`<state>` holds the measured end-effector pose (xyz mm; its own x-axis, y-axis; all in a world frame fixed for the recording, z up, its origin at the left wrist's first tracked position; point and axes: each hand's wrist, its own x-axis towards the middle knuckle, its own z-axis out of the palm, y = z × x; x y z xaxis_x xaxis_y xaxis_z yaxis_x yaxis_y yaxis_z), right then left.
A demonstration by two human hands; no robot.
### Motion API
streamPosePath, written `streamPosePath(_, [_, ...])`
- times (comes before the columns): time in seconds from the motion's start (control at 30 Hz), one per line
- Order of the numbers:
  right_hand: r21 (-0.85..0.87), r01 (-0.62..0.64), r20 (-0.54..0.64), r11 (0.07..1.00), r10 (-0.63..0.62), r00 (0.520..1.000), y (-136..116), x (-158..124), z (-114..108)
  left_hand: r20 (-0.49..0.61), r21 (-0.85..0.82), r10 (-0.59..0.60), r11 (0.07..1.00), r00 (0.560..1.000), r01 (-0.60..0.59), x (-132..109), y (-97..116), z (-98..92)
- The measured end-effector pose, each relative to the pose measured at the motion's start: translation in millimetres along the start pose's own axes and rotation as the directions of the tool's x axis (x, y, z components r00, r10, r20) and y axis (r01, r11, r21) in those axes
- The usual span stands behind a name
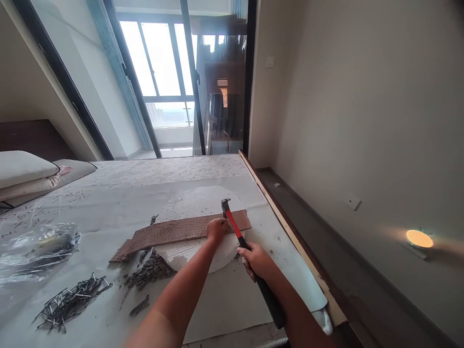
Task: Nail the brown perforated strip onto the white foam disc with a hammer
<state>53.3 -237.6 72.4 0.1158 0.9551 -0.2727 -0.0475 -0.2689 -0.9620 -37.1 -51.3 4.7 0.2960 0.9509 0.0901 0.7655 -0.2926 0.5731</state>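
My right hand (pixel 255 261) is wrapped around the black grip of a claw hammer (pixel 235 227) with a red neck. The hammer's metal head is right by the fingertips of my left hand (pixel 216 229). Those fingers are pinched together over a brown strip of board (pixel 174 233) dotted with small holes, and seem to hold a nail that is mostly hidden. Under the strip lies a round white textured slab (pixel 203 199). Grey crumbled fragments (pixel 152 270) are heaped by the slab's left side. A pile of loose nails (pixel 74 302) lies at the lower left.
A clear plastic bag (pixel 39 251) with more nails lies at the left on the white sheet (pixel 217 304). Folded bedding (pixel 29 174) sits behind it. A wooden edge (pixel 290 232) borders the surface at the right, with a floor gap and a wall lamp (pixel 419 239) beyond.
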Motion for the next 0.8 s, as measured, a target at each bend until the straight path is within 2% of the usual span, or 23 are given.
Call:
streamPosePath(0.2, [0.003, 0.081, -0.021, 0.997, -0.081, 0.996, 1, -5, 1, -0.069, 0.077, 0.081, 0.994, 0.994, -0.076, -2, 0, -0.1])
streamPosePath(0.37, [-0.009, -0.025, 0.003, 1.000, 0.025, 1.000, 10, 4, 5, -0.060, 0.090, 0.067, 0.994, 0.996, -0.061, -4, -1, 0.5])
streamPosePath(0.53, [-0.020, 0.039, -0.023, 0.999, -0.039, 0.999, 13, 5, 4, -0.064, 0.116, 0.120, 0.987, 0.991, -0.112, -5, -4, 1.1])
streamPosePath(0.7, [0.013, 0.093, 0.006, 0.996, -0.093, 0.996, 7, 0, 0, -0.129, -0.042, 0.096, 0.994, 0.987, -0.102, -4, -6, 0.4])
streamPosePath(0.8, [0.046, 0.030, 0.035, 0.998, -0.032, 0.999, 15, 9, 2, -0.190, -0.182, 0.020, 0.982, 0.982, -0.055, -2, -9, -1.3])
